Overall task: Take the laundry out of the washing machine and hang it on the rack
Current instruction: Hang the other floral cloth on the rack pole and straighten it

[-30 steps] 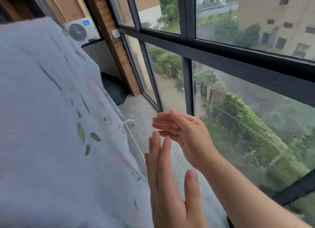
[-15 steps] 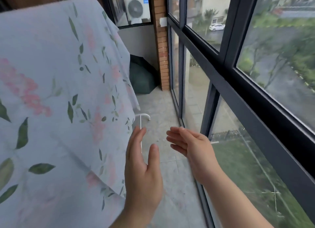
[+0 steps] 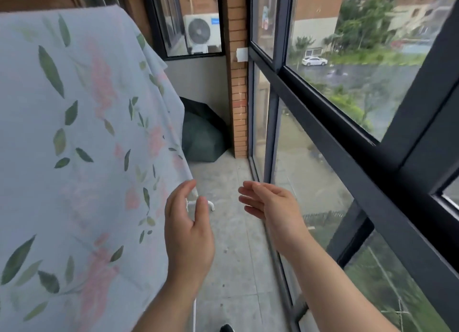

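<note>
A large pale blue sheet [image 3: 82, 145] printed with green leaves and pink flowers hangs draped over the rack and fills the left side. Only a white foot of the rack [image 3: 211, 205] shows on the floor past the sheet's right edge. My left hand [image 3: 188, 232] is held up beside that edge, fingers loosely bent, holding nothing; whether it touches the cloth is unclear. My right hand [image 3: 270, 207] hovers to its right, palm turned left, fingers relaxed and empty. No washing machine is in view.
A narrow tiled balcony floor [image 3: 236, 269] runs ahead between the sheet and tall dark-framed windows [image 3: 323, 113] on the right. A dark folded umbrella [image 3: 201, 135] lies at the far end by a brick pillar [image 3: 238, 95]. A shoe tip [image 3: 226, 328] shows at the bottom.
The view has swung left and down from the window to the sheet and floor. My two hands have moved apart and lowered, from nearly touching to spread either side of the rack's foot.
</note>
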